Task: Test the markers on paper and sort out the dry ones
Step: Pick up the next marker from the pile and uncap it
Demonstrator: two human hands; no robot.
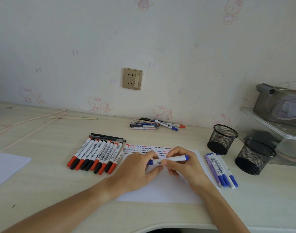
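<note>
Two hands meet over the paper [160,190], both gripping one blue marker [168,159]. The left hand [137,170] pinches the cap end, the right hand [186,163] wraps the white barrel; a grip like that suits pulling the cap off or pushing it back on, though which one cannot be told. The marker lies nearly level, just above the sheet, its long axis running left to right, the blue cap toward the left and the blue butt poking out past the right fingers.

Behind the hands, wavy test lines [149,148] in red, blue and black fill the top of the paper, so testing looks well along. To the left sits a tidy row of red and black markers [96,155], caps toward the person. To the right lies a smaller bunch of blue and purple markers [221,170], beside two black mesh pen cups [222,139]. Farther back, near the wall, a loose pile of pens [154,124] may be the rejects.
</note>
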